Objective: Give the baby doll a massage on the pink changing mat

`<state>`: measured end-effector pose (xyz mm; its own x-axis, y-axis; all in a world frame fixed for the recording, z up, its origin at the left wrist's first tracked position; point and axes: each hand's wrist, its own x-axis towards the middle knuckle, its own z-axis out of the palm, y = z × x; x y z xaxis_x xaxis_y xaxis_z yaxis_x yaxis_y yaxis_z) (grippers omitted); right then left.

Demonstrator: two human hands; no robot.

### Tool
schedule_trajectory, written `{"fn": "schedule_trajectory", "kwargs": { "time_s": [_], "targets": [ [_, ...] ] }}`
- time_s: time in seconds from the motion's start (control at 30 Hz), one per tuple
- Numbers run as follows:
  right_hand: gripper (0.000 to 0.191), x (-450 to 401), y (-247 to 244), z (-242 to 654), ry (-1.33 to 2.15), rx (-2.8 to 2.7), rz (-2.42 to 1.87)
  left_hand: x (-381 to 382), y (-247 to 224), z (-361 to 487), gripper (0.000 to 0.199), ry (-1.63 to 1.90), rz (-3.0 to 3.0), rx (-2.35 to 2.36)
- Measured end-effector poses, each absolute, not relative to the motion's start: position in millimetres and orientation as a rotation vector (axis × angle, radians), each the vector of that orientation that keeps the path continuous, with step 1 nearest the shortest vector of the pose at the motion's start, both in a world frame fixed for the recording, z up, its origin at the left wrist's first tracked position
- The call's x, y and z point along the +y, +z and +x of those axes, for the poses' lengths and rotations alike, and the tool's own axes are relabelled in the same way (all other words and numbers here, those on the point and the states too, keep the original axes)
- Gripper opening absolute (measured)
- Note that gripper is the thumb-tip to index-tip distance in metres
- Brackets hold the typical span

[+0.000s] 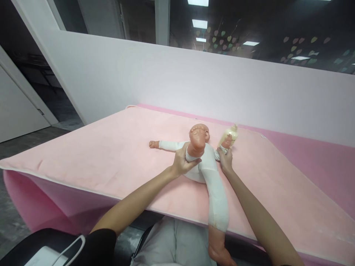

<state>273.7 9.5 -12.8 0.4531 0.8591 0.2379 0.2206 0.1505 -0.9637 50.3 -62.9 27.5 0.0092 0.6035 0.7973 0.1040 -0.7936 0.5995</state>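
A baby doll (209, 162) with a white cloth body lies on its back on a pink mat (116, 162). My left hand (183, 162) is closed around one of its raised legs near the ankle, and the doll's foot partly covers its head. On the other side, my right hand (226, 159) grips the doll's arm at the wrist. Right behind that small doll hand is a pale yellow bottle (230, 132); whether my fingers also touch it, I cannot tell. The doll's other arm stretches out to the left, while its other leg hangs over the mat's near edge.
A white wall panel (177, 81) runs along the back, with dark glass above it. Darker pink cloth (313, 166) shows beyond the mat's right side. My lap (172, 244) is below the near edge, and a white device (50, 256) with a cable sits at the lower left.
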Motion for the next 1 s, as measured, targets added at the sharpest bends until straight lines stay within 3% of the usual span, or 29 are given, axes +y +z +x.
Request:
{"fn": "schedule_trajectory", "kwargs": {
  "time_s": [0.3, 0.53, 0.8, 1.0],
  "targets": [
    [0.041, 4, -19, 269, 0.33, -1.603, -1.222, -53, 23, 52, 0.044, 1.816, 1.779, 0.806],
    [0.045, 6, -20, 271, 0.311, -1.628, -1.247, -53, 32, 53, 0.046, 1.638, 1.913, 0.945],
    [0.037, -4, -9, 264, 0.408, -1.557, -1.272, -51, 31, 52, 0.047, 1.665, 1.875, 0.938],
    [0.048, -6, -6, 265, 0.586, -1.37, -1.336, -52, 32, 52, 0.049, 1.702, 1.865, 0.92]
  ]
}}
